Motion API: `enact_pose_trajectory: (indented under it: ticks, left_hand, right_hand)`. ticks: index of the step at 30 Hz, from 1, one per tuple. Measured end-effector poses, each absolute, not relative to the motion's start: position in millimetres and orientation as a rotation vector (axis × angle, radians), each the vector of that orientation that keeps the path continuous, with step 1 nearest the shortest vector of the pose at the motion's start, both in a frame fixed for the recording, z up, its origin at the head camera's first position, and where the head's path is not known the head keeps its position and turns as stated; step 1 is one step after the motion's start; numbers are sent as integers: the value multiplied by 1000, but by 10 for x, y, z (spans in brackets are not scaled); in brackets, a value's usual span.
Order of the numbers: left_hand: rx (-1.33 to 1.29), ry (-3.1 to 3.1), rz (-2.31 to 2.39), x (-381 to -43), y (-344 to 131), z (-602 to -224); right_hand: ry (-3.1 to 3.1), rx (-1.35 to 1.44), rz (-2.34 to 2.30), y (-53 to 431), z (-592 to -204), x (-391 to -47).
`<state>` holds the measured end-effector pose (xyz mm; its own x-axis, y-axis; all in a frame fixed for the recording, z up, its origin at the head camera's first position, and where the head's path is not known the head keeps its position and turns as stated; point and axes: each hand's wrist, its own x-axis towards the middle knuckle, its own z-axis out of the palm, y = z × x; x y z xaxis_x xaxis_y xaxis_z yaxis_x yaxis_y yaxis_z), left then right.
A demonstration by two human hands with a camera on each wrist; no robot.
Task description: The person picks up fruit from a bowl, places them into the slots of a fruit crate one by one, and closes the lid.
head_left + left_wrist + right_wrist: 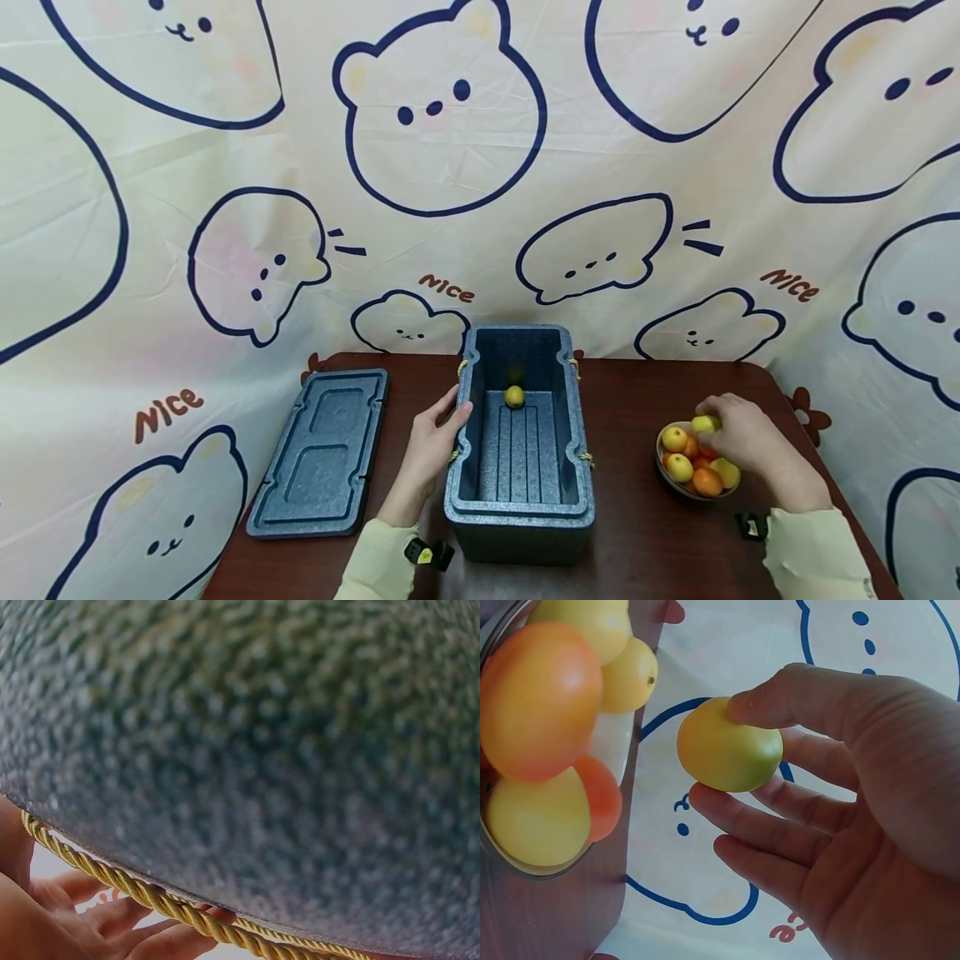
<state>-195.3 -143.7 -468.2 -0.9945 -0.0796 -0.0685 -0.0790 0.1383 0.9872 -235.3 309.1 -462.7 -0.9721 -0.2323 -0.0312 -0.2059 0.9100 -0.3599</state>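
A round yellow-green fruit (730, 745) is pinched between the thumb and fingers of my right hand (744, 435), above the far side of the fruit bowl (663, 479). Yellow fruits (679, 467) and orange ones (707, 482) fill that bowl. My left hand (429, 442) touches the left wall of a deep grey-blue foam box (519, 518). Its thumb lies at the rim, with the fingers stretched along the outside, by a twisted gold cord (142, 891). One yellow fruit (514, 397) lies on the box floor, toward the far end.
A grey-blue lid (322, 450) with recessed panels lies left of the box on the dark brown table (630, 400). Behind the table hangs a pale cloth (442, 167) with bear drawings. Gold cord loops stick out from both box sides.
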Motion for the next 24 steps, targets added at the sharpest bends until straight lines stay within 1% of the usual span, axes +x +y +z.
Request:
enact_pose_trajectory:
  ticks: [13,24]
  left_hand:
    - [126,-2365,-2051,-1936,-1435,-4680]
    - [139,-2398,-2020,-1949,-1454,-4718]
  right_hand:
    - [3011,-389,-592,2941,-4402,-2415]
    - [3049,-475,-572,2749,-4174,-2582]
